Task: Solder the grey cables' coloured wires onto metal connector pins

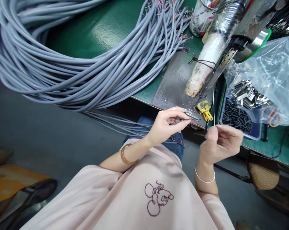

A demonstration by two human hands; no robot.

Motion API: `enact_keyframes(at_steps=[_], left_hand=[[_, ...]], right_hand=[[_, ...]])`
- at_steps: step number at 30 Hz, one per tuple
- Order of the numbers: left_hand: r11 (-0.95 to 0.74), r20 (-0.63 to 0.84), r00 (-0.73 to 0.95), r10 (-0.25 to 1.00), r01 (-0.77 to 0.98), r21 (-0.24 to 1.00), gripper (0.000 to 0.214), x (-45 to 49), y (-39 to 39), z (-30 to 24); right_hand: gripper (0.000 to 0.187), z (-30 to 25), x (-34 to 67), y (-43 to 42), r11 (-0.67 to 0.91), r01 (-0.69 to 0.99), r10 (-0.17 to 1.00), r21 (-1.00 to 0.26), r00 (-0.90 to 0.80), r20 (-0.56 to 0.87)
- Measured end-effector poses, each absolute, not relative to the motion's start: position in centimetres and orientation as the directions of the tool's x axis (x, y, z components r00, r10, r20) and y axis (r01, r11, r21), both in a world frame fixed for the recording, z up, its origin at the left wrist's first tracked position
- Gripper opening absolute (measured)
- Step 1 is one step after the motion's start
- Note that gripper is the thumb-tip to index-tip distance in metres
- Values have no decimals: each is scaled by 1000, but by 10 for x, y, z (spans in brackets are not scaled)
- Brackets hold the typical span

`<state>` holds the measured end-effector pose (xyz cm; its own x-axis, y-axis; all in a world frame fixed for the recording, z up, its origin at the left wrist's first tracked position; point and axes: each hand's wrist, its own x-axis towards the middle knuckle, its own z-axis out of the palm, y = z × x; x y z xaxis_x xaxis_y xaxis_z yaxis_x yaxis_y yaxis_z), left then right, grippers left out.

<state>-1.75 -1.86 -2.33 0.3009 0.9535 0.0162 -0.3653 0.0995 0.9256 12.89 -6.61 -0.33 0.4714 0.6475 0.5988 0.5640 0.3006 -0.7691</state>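
My left hand (pixel 167 126) pinches a small metal connector (pixel 191 117) on the end of a grey cable, right at the front edge of a dark metal plate (pixel 173 86). My right hand (pixel 221 142) is closed in a pinch on a thin strand of solder wire (pixel 213 105) that stands up toward the tip of a soldering iron (pixel 208 68) held in a stand. A small yellow clip (pixel 205 109) lies on the plate between the two hands.
A thick bundle of grey cables (pixel 82 60) loops across the green bench (pixel 106 28) and hangs off its edge. At right, a blue tray (pixel 240 119) holds small black parts beside a plastic bag (pixel 269 76) of metal shells. A jar (pixel 200 16) stands at the back.
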Motion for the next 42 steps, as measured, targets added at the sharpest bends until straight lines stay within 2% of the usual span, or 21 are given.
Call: enact_keyframes(at_steps=[4, 9, 12, 15, 21, 24, 30, 36, 39, 42], left_hand=[[215, -64, 318, 946, -467, 858, 22, -23, -11, -20], [328, -120, 402, 908, -501, 801, 25, -24, -11, -18], [350, -117, 443, 889, -492, 798, 23, -23, -12, -18], [348, -115, 446, 888, -487, 801, 21, -22, -12, -20], [364, -130, 455, 881, -476, 801, 24, -24, -11, -22], [391, -146, 487, 861, -450, 803, 26, -25, -11, -21], [393, -111, 530, 841, -456, 799, 22, -27, -9, -18], [479, -128, 648, 751, -402, 780, 19, -32, -9, -19], [538, -146, 721, 678, -352, 766, 19, -32, -9, -18], [532, -167, 675, 719, -380, 756, 24, -29, -8, -17]], right_hand=[[6, 5, 139, -67, 227, 575, 714, -786, 451, 535], [8, 3, 134, -66, 252, 508, 817, -823, 344, 463], [12, -3, 129, -65, 299, 488, 830, -820, 290, 476], [13, -6, 128, -65, 299, 487, 820, -821, 308, 482], [12, 3, 129, -62, 264, 324, 823, -909, 416, 387], [12, 6, 131, -62, 247, 302, 834, -921, 417, 361], [13, 0, 136, -66, 139, 177, 960, -974, 217, 177], [14, 2, 144, -68, 19, 75, 1000, -997, 14, 21], [14, 4, 145, -68, 61, 125, 997, -990, 47, 68], [15, 5, 141, -67, 172, 232, 957, -957, 191, 218]])
